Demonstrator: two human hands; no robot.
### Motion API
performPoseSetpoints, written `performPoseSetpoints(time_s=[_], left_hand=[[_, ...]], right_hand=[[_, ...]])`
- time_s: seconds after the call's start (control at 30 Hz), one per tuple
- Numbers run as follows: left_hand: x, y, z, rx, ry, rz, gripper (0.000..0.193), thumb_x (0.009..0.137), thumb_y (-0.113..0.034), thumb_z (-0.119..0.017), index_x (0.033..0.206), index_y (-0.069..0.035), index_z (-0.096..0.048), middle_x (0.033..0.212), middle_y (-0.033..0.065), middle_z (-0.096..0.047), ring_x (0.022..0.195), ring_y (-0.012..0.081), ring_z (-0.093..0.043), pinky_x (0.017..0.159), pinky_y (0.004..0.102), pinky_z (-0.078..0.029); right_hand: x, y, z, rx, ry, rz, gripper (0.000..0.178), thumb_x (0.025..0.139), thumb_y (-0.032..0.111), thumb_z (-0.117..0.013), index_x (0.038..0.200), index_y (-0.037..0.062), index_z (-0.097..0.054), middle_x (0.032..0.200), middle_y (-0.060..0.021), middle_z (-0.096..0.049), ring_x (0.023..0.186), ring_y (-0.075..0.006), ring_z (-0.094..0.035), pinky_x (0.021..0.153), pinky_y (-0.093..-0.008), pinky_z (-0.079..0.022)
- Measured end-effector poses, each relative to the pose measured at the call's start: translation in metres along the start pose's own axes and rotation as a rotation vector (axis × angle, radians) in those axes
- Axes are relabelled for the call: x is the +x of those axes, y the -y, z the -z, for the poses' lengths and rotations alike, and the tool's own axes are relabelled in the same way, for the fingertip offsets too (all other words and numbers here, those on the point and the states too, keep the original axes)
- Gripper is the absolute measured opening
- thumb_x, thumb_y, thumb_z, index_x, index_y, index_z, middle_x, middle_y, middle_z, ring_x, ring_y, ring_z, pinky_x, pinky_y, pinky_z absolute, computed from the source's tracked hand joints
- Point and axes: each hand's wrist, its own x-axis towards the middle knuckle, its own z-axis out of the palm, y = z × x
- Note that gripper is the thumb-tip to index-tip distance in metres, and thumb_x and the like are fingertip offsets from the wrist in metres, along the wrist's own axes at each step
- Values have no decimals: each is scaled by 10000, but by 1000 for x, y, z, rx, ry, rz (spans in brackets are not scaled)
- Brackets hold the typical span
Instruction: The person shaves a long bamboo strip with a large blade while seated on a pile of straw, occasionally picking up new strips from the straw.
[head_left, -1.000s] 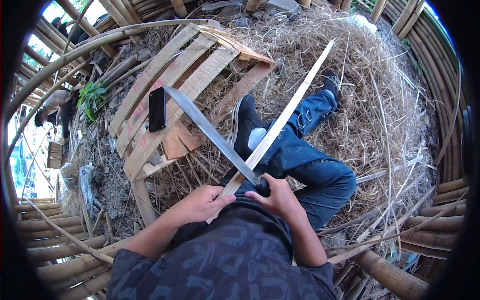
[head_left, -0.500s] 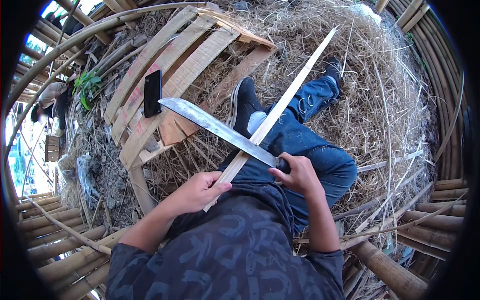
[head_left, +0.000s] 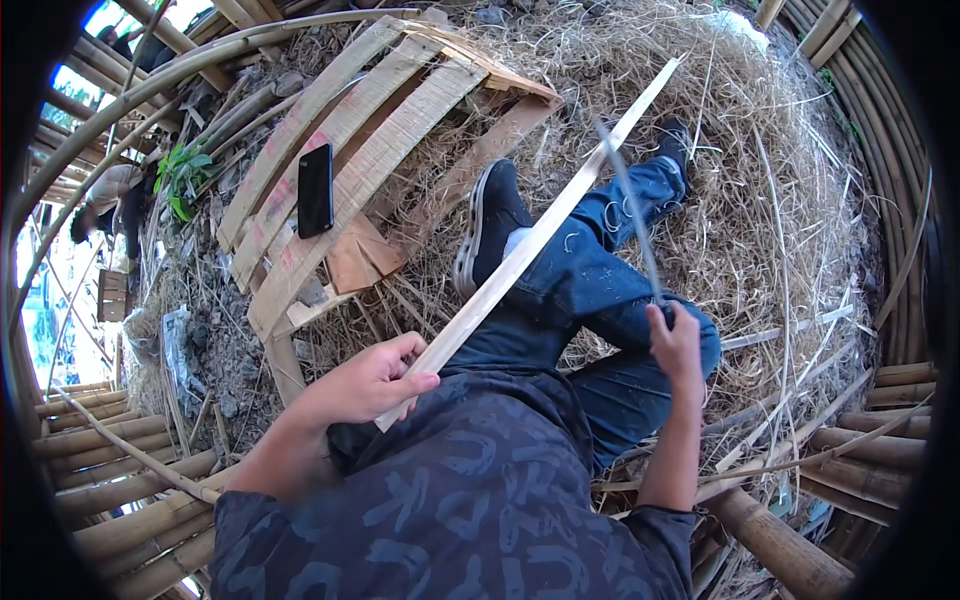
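Note:
My left hand (head_left: 378,378) is closed around the near end of a long pale bamboo strip (head_left: 535,238), its thumb lying along the top. From my lap the strip slants up to the far right, over my lower leg, and narrows to a point. In my right hand (head_left: 677,343), above my bent right knee, is the dark handle of a machete (head_left: 634,208). Its blade is seen nearly edge-on and slightly blurred, pointing away from me. The blade's far part lies close to the strip; whether they touch I cannot tell.
A slatted wooden pallet (head_left: 345,150) lies at the far left with a black phone (head_left: 315,190) on it. Dry shavings (head_left: 760,230) cover the ground around my legs. Bamboo poles (head_left: 880,450) wall the right side. A person (head_left: 115,195) is at the far left.
My right hand has moved right and slightly up, lifting the machete off the strip and swinging its blade from leftward to pointing away. The strip's near end has shifted a little left.

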Motion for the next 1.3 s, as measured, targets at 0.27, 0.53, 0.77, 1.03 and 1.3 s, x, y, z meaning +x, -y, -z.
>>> performPoseSetpoints(time_s=[0.27,0.53,0.77,1.03,1.3], left_hand=[[15,-16,-37,771,-401,-68,409,837,-341,-698,975,22,-571,745,275,-621,737,477,-616,656,470,-496],[13,0,-37,618,-385,-133,244,841,-186,-626,930,13,-515,706,256,-595,694,452,-610,627,464,-469],[-9,-5,-22,537,-308,-95,214,818,-141,-598,909,18,-487,709,228,-564,670,376,-590,629,412,-462],[2,-16,-28,533,-298,-26,236,809,-136,-599,915,39,-480,698,261,-577,704,436,-622,641,446,-475],[-2,-6,-27,573,-358,-96,248,783,-123,-601,929,40,-484,708,274,-575,721,479,-591,642,465,-472]], right_hand=[[-50,113,-73,31,305,392,430,841,433,-706,958,23,-657,675,-218,-628,676,-412,-640,614,-453,-503],[-28,103,-65,-55,374,434,509,832,525,-676,928,25,-666,694,-223,-638,716,-420,-647,659,-470,-518],[8,35,-34,24,160,53,420,898,377,-668,884,-41,-632,679,-253,-605,635,-413,-605,584,-437,-449],[-26,70,-43,13,303,109,453,839,435,-719,946,-3,-675,708,-242,-640,679,-409,-647,627,-431,-500],[-40,112,-82,119,416,394,405,839,375,-728,975,0,-654,684,-229,-621,636,-393,-633,610,-423,-488]])
